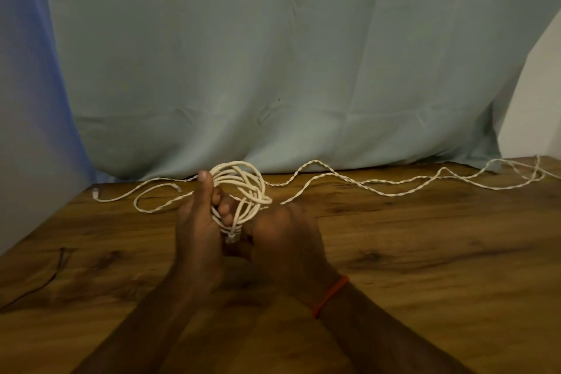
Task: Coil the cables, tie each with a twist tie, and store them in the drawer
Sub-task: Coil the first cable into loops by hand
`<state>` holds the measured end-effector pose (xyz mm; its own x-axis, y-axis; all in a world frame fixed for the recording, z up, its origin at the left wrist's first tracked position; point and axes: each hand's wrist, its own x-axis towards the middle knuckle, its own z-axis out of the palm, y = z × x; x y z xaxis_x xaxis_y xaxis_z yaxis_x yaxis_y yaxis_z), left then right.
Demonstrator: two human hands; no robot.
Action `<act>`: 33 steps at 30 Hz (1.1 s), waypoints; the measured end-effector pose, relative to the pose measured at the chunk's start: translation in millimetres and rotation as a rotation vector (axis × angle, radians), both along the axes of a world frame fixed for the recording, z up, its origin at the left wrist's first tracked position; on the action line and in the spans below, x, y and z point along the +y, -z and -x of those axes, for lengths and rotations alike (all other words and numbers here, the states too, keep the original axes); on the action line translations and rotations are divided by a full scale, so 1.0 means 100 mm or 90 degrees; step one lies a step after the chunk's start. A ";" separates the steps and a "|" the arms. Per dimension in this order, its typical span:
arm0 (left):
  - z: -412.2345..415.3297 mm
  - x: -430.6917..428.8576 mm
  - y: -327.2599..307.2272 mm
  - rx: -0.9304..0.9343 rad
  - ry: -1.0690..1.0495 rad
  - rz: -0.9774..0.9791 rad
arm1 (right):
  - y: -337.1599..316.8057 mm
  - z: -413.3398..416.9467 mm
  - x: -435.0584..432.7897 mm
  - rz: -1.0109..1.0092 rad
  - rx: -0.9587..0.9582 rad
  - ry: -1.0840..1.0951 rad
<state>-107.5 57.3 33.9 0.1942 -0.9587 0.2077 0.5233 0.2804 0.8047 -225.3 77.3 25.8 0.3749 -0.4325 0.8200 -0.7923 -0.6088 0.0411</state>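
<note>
So I've got both hands up over the wooden table [394,267], and my left hand [197,231] is wrapped around a bunch of white cable [239,182] loops with the thumb sticking straight up along the coil. My right hand [282,237], just beside the left, is closed near the clear plug at the coil's bottom, though I can't tell what it's pinching. The uncoiled cable trails right of the coil along the table's far edge, below the pale curtain [273,55].
</note>
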 end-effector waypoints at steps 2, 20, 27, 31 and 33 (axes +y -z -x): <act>-0.04 0.00 -0.01 0.022 -0.021 -0.010 | -0.04 0.02 -0.04 -0.024 0.016 -0.016; -0.14 -0.14 0.06 0.073 0.065 -0.069 | -0.20 -0.05 0.08 -0.362 -0.216 -0.180; -0.29 -0.19 -0.11 0.236 0.108 -0.050 | -0.29 0.04 0.06 -0.470 -0.196 -0.181; -0.54 -0.27 -0.22 0.250 0.097 -0.042 | -0.37 0.12 0.04 -0.489 -0.119 -0.148; -0.60 -0.30 -0.22 0.247 0.082 -0.039 | -0.38 0.16 0.02 -0.507 -0.091 -0.123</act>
<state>-47.5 26.9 56.3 0.1242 -0.9886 0.0851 0.8193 0.1506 0.5532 -241.0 79.7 63.4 0.4182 -0.8421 0.3406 -0.6352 -0.5392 -0.5531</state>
